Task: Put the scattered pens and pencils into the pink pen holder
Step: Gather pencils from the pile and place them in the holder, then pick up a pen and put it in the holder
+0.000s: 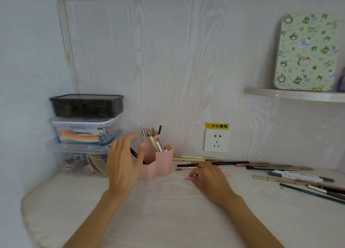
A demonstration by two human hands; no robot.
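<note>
Across a pale wood-grain table (168,219) set against a matching wall panel, a person's two bare arms reach forward. At the far left stand three stacked storage boxes (84,134), a dark one on top of two clear ones; on a shelf (298,95) at upper right leans a green patterned tin (306,52), and a white wall socket (216,140) sits under a yellow warning label. The left hand (124,162), fingers spread and relaxed, hovers just left of the pink pen holder (158,162), its thumb close to the holder's side; whether it touches cannot be told. The holder, a cluster of hexagonal tubes, stands near the wall between the boxes and the socket and already carries several pens and pencils upright. The right hand (209,178) lies low on the table just right of the holder, its fingertips pinching a pink pen (187,177) that lies flat, one end poking out to the left toward the holder and the other showing beyond the hand. More scattered pens and pencils (280,173) lie along the wall and fan out toward the right edge, well apart from the holder.
</note>
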